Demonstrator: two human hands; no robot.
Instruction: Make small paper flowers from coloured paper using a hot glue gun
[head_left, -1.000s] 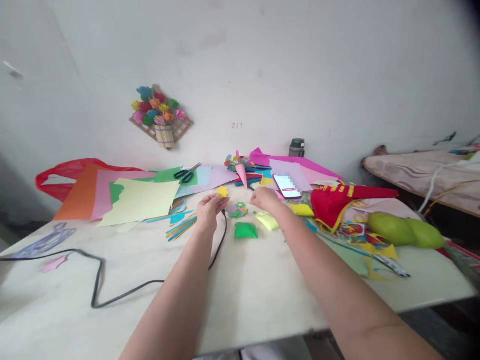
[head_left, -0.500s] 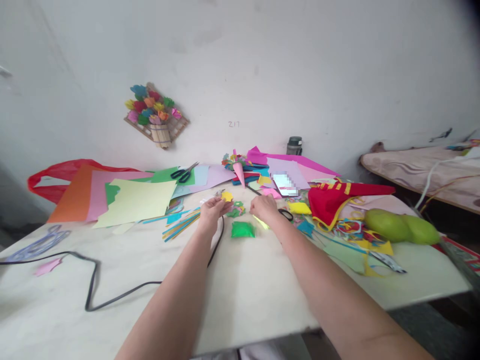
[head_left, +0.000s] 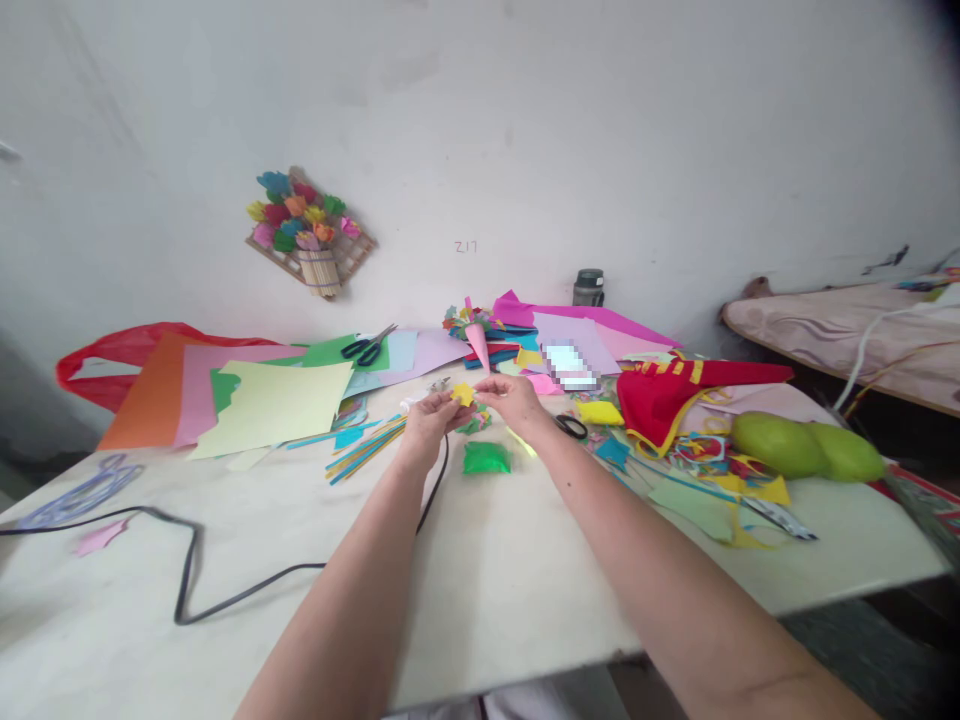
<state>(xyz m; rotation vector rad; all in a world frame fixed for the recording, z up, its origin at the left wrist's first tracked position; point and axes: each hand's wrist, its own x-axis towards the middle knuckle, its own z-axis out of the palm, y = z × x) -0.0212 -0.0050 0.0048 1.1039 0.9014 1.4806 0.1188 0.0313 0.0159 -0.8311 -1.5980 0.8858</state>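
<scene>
Over the middle of the table, my left hand (head_left: 430, 422) pinches a small yellow paper flower (head_left: 463, 394) between thumb and fingers. My right hand (head_left: 514, 402) is closed too, its fingertips at the flower's right edge; whether it also holds something tiny is hidden. Just below the hands lie small green paper cut-outs (head_left: 474, 424) and a shiny green packet (head_left: 486, 459). Behind them stands a pink paper cone (head_left: 478, 345) topped with colourful paper flowers. Blue and yellow paper strips (head_left: 364, 450) lie left of my left hand.
Coloured paper sheets (head_left: 274, 405) and dark-handled scissors (head_left: 367, 347) lie at the back left. A phone (head_left: 570, 367), a red cloth (head_left: 660, 405), green fruits (head_left: 776, 445) and paper scraps fill the right. A black cable (head_left: 247, 585) crosses the front left; a bottle (head_left: 589, 288) stands by the wall.
My right hand has moved left, from the table beside the black-handled tool to the yellow flower. My left hand has shifted slightly right, still holding the flower.
</scene>
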